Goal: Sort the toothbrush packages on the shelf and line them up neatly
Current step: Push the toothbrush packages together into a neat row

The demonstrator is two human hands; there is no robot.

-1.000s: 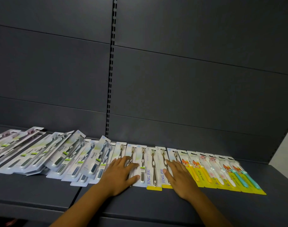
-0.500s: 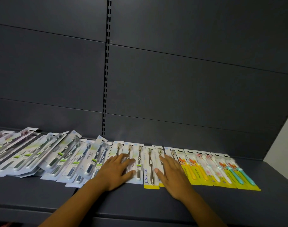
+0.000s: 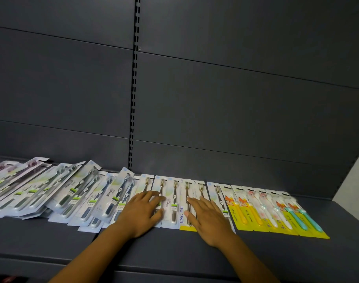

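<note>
A long row of toothbrush packages lies flat on the dark shelf (image 3: pixel 51 242). At the left, white Niepoth packages (image 3: pixel 76 193) overlap at slanted angles. In the middle lie straight white packages (image 3: pixel 171 203) and a yellow-edged JING PAI package (image 3: pixel 183 213). At the right sit several yellow children's packages (image 3: pixel 276 213) with fox pictures. My left hand (image 3: pixel 142 213) rests flat, fingers straight, on the white middle packages. My right hand (image 3: pixel 207 217) presses flat on the JING PAI package and its neighbour, partly hiding them.
A dark panelled back wall (image 3: pixel 235 109) with a slotted upright (image 3: pixel 134 99) rises behind the row. The shelf's front edge (image 3: pixel 174 270) runs below my forearms. A pale wall (image 3: pixel 356 176) shows at the far right.
Both hands stay flat on the middle packages; they have drifted slightly left along with the view. The packages under them look a little straighter.
</note>
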